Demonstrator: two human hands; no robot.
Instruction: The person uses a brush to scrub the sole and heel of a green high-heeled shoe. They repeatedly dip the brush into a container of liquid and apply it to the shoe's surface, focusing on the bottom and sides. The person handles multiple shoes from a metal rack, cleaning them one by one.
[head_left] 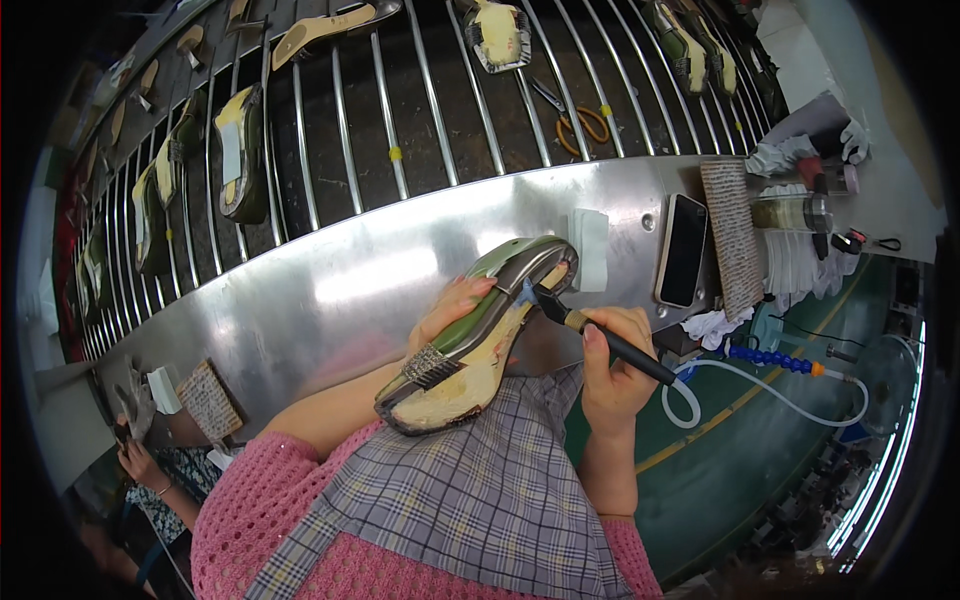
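My left hand is wrapped round the side of a green shoe, held with its underside up above my lap. The shoe has a pale cream bottom, dark folded edges and a grey textured band near the toe. In my right hand is a brush with a black handle and a brass-coloured collar. The brush's dark head touches the shoe's underside near the heel, where a small bluish patch shows. Part of my left hand's fingers lies hidden behind the shoe.
Beyond the metal bench runs a roller conveyor carrying several shoes and pale insoles. Orange-handled scissors lie there. To the right are white cloths, a phone, a rough board and a jar. A co-worker's hand shows at left.
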